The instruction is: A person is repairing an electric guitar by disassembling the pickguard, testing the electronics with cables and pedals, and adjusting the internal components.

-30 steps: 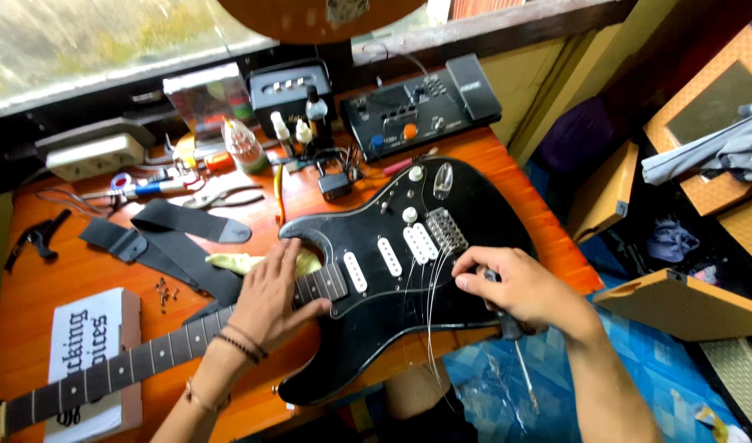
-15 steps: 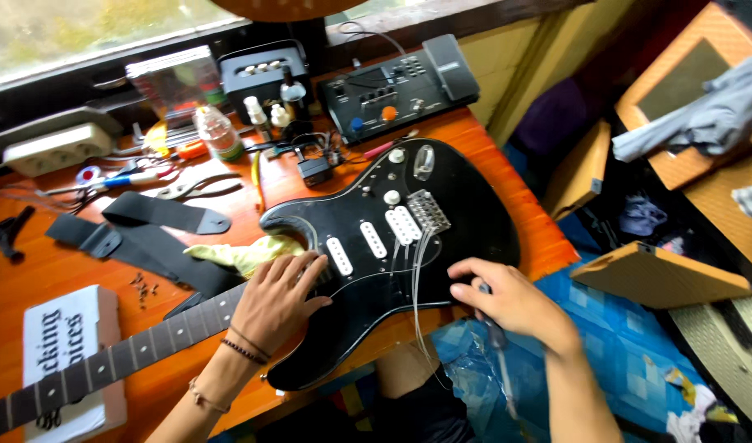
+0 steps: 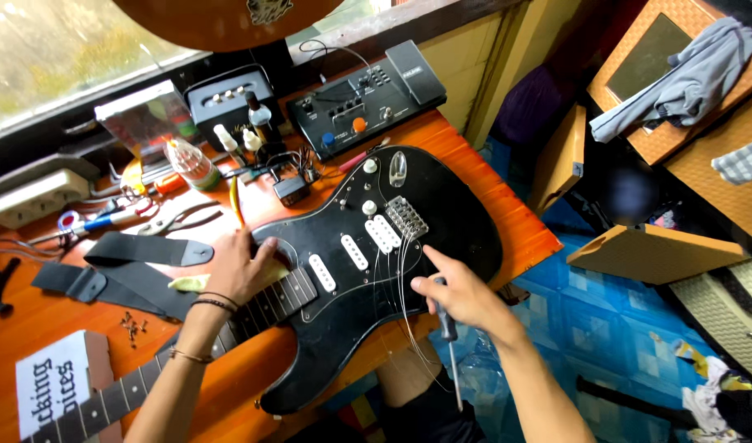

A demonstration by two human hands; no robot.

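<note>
A black electric guitar [image 3: 441, 213] with white pickups lies across the orange table [image 3: 507, 221], its neck [image 3: 105, 402] running toward the lower left. My left hand [image 3: 238, 267] presses flat on the upper horn of the body, over a yellow cloth [image 3: 187, 283]. My right hand [image 3: 462, 291] hovers at the lower edge of the body beside the bridge [image 3: 406, 217], index finger out, gripping a screwdriver [image 3: 451, 357] whose shaft points down off the table. Loose strings [image 3: 404, 303] trail from the bridge past that hand.
A black strap [image 3: 121, 267] lies left of the guitar, with small screws [image 3: 132, 326] near it. Pliers [image 3: 179, 217], bottles [image 3: 191, 164], a small amplifier [image 3: 224, 102] and a pedal unit [image 3: 363, 98] crowd the back. Wooden boxes [image 3: 655, 250] and clothes sit on the right.
My left hand slid from the neck joint up onto the upper horn. My right hand drew back from the bridge toward the body's lower edge, and the screwdriver now shows below it.
</note>
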